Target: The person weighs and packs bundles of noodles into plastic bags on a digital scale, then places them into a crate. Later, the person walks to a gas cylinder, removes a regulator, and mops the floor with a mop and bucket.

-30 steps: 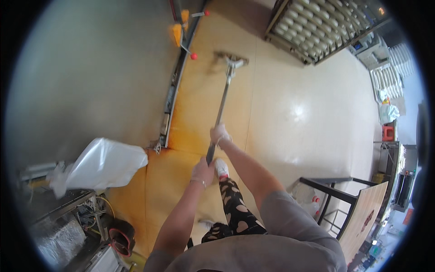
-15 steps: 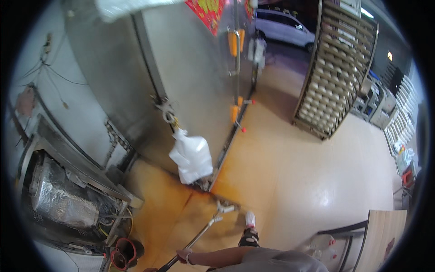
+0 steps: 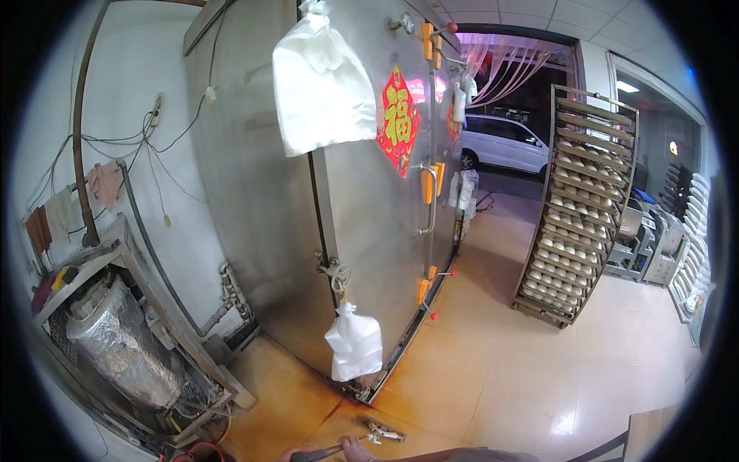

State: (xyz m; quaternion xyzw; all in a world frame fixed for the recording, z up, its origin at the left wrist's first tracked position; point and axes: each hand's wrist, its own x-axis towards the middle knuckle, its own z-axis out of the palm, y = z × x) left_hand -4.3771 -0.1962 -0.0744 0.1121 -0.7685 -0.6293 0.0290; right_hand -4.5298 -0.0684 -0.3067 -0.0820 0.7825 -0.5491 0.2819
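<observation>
At the lower edge, my right hand (image 3: 358, 449) is closed around a long pole (image 3: 332, 450). My left hand (image 3: 299, 453) grips the same pole near its dark end and is partly cut off by the picture's edge. A clamp-like head (image 3: 382, 431) with grey metal and white parts sits at the pole's far end, low over the tan floor. Just beyond it stands the corner of a large steel cabinet (image 3: 366, 292). A white plastic bag (image 3: 354, 344) hangs low on that corner, and a larger white bag (image 3: 323, 88) hangs higher up.
To the left is a metal frame (image 3: 165, 308) holding a foil-wrapped cylinder (image 3: 127, 346). A reddish bucket (image 3: 204, 453) stands below it. A tall tray rack (image 3: 558, 231) with rows of pale round pieces stands at right. A table corner (image 3: 654, 431) juts in at lower right.
The view has tilted upward, so the cabinet, bags and rack show lower and more fully. My hands and the pole now show only at the bottom edge, both hands still gripping it.
</observation>
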